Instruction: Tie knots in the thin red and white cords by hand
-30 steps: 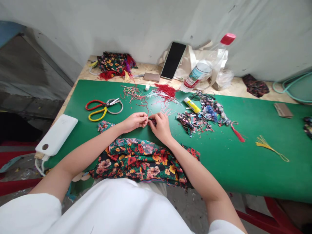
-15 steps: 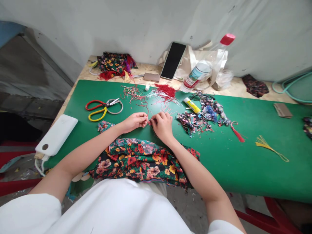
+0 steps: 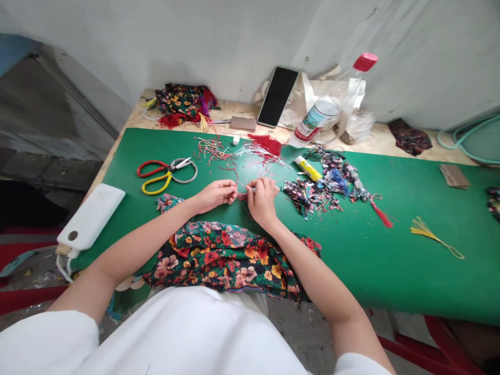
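My left hand (image 3: 216, 195) and my right hand (image 3: 262, 199) meet over the green mat (image 3: 390, 260), fingertips pinched on a small red cord piece (image 3: 242, 196) held between them. Loose red and white cords (image 3: 260, 148) lie just beyond the hands. A folded floral cloth (image 3: 226, 255) lies under my wrists at the mat's near edge.
Red and yellow scissors (image 3: 166, 171) lie to the left, a white power bank (image 3: 90, 214) at the left edge. Floral scraps (image 3: 320, 187), a glue tube (image 3: 308, 168), a red tassel (image 3: 380, 213) and a yellow tassel (image 3: 429, 234) sit to the right. Phone (image 3: 277, 96) and bottle (image 3: 328, 107) lean at the back.
My right hand's fingers have shifted a little up and away, working the cord; the left hand holds still.
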A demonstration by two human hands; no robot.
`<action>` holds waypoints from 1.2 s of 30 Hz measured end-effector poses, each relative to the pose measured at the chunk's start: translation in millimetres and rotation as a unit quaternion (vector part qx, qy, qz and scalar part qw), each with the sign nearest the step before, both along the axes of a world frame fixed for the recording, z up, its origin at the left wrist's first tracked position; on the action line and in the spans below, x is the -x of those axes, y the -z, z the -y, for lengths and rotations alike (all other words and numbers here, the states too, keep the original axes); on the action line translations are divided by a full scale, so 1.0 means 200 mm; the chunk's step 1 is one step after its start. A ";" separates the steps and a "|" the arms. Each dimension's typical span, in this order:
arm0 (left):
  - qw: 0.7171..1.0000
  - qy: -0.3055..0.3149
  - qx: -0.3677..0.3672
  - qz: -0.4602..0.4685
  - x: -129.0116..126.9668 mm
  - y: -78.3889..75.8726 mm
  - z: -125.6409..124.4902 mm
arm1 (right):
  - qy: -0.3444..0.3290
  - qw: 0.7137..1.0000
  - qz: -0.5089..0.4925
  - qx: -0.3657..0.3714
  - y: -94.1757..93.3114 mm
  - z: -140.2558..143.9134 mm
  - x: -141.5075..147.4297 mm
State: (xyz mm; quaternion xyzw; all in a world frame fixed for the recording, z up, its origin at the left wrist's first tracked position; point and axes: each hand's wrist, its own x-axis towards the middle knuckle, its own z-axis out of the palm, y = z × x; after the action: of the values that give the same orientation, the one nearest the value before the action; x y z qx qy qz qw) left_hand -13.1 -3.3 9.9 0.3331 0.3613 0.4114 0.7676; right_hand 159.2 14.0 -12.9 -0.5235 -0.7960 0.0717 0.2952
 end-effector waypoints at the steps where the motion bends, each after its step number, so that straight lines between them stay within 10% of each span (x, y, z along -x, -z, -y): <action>1: 1.000 0.000 0.000 0.000 0.00 0.00 0.00 | -0.001 1.000 -0.010 -0.002 0.00 0.00 0.00; 36: 1.000 -0.018 -0.003 0.017 0.01 0.01 0.00 | -0.118 0.982 -0.146 0.007 -0.04 0.05 0.02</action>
State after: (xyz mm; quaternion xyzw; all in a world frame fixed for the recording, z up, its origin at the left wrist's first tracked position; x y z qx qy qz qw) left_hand -14.5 -2.4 8.6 0.3219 0.3533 0.4314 0.7652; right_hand 156.2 3.1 -5.0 -0.4119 -0.8002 0.1867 0.3940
